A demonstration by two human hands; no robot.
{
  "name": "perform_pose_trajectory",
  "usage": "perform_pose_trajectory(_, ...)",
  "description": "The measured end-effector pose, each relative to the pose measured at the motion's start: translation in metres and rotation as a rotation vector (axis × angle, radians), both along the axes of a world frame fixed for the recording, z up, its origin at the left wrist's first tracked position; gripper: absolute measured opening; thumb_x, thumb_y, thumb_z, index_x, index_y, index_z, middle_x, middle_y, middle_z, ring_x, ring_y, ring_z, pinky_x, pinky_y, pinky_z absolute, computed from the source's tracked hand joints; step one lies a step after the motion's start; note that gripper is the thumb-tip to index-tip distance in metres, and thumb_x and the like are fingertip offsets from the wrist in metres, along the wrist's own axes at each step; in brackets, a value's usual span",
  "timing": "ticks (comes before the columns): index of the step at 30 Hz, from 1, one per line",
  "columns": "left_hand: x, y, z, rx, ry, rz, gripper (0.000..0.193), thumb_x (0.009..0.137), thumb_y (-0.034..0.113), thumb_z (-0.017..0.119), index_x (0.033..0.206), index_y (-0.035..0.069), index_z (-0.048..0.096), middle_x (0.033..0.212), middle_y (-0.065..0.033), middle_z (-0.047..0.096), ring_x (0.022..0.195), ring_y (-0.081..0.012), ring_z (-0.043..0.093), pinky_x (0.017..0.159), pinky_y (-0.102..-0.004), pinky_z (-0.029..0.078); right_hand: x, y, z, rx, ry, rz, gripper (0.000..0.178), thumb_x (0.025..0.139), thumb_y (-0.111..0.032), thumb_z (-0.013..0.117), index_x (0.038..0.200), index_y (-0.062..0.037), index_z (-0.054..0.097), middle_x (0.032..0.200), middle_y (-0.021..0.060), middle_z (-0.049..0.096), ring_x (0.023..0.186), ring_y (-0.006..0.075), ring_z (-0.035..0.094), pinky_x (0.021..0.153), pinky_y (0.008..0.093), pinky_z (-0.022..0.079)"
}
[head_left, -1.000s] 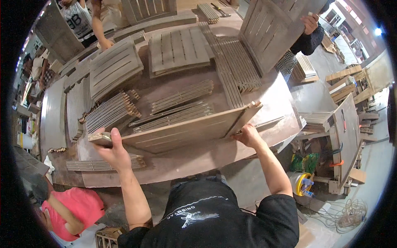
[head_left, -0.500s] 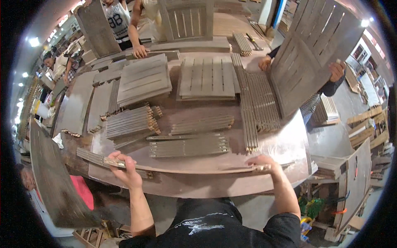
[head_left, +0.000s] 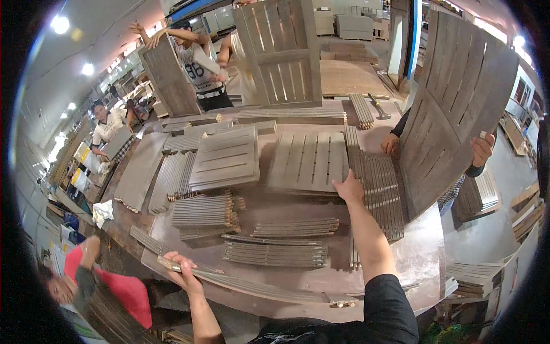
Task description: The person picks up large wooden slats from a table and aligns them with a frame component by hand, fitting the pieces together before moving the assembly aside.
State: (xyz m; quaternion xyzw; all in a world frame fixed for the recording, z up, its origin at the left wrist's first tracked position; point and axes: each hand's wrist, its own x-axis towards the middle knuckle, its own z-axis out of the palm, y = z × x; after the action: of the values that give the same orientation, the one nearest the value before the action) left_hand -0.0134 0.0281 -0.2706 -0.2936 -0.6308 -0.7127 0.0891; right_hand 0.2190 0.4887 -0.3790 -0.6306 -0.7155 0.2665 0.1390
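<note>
My left hand (head_left: pixel 182 269) grips the left end of a long thin wooden strip (head_left: pixel 258 286) that lies along the near edge of the brown worktable (head_left: pixel 412 258). My right hand (head_left: pixel 348 187) reaches forward and rests on the near right corner of a flat slatted wooden panel (head_left: pixel 309 160) lying in the middle of the table. Bundles of loose slats (head_left: pixel 275 252) lie between my two hands.
Across the table a person holds a big slatted panel (head_left: pixel 458 103) upright at the right. Two more people at the back hold panels (head_left: pixel 281 51) upright. Stacks of panels (head_left: pixel 223 157) and slats (head_left: pixel 378 195) cover the table. A person in red (head_left: pixel 114 286) crouches at the lower left.
The large panel I held in both hands is gone from them. My right hand has let go and reached forward to the slatted panel; my left hand still grips the strip at the near edge.
</note>
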Motion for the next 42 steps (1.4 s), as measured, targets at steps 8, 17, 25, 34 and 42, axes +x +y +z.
perform_pose_trajectory(8, 0.001, 0.002, 0.001, -0.001, -0.036, -0.020, 0.051, 0.085, 0.034, 0.065, 0.118, 0.002, 0.043, 0.082, -0.0004, 0.046, 0.068, -0.0099, 0.046, 0.062, -0.0259, 0.044, 0.052, 0.003, -0.029, -0.737, 0.961, 0.145, 0.054, 0.087, -0.018, 0.068, 0.134, -0.0078, 0.044, 0.086, 0.0048, 0.060, 0.059, 0.0166, 0.060, 0.051, 0.0336, 0.053)
perform_pose_trajectory(17, -0.002, -0.008, 0.007, 0.044, -0.071, -0.147, 0.043, 0.084, 0.023, 0.068, 0.114, 0.003, 0.045, 0.077, 0.0008, 0.047, 0.070, -0.0086, 0.044, 0.066, -0.0257, 0.040, 0.091, -0.058, -0.018, -0.404, 1.081, -0.156, 0.049, 0.092, -0.026, 0.062, 0.131, -0.0001, 0.050, 0.117, 0.0133, 0.062, 0.105, 0.0258, 0.061, 0.089, 0.0379, 0.051)
perform_pose_trajectory(25, -0.003, -0.011, 0.000, 0.008, -0.119, -0.228, 0.045, 0.082, 0.020, 0.072, 0.115, 0.004, 0.047, 0.081, 0.0010, 0.050, 0.075, -0.0101, 0.047, 0.074, -0.0278, 0.041, 0.196, -0.169, 0.200, 0.361, 0.650, 0.148, 0.019, 0.090, -0.015, 0.064, 0.103, -0.0008, 0.066, 0.093, 0.0047, 0.070, 0.082, 0.0121, 0.061, 0.074, 0.0297, 0.050)
perform_pose_trajectory(34, 0.015, -0.004, 0.059, -0.077, 0.923, 0.302, 0.044, 0.086, 0.018, 0.068, 0.121, 0.003, 0.047, 0.119, -0.0139, 0.056, 0.114, -0.0267, 0.052, 0.103, -0.0469, 0.035, 0.307, -0.280, 0.270, 0.895, 0.151, -0.128, 0.049, 0.066, -0.030, 0.090, 0.099, -0.0027, 0.066, 0.082, 0.0059, 0.068, 0.069, 0.0130, 0.061, 0.065, 0.0283, 0.050)
perform_pose_trajectory(42, 0.139, 0.045, 0.079, -0.696, 0.993, -0.549, 0.038, 0.082, 0.042, 0.070, 0.101, 0.009, 0.066, 0.087, -0.0055, 0.068, 0.079, -0.0235, 0.065, 0.071, -0.0357, 0.048, 0.317, -0.286, 0.228, 1.063, -0.296, 0.512, 0.050, 0.052, -0.037, 0.089, 0.088, -0.0084, 0.071, 0.073, 0.0027, 0.067, 0.064, 0.0175, 0.063, 0.059, 0.0303, 0.048)
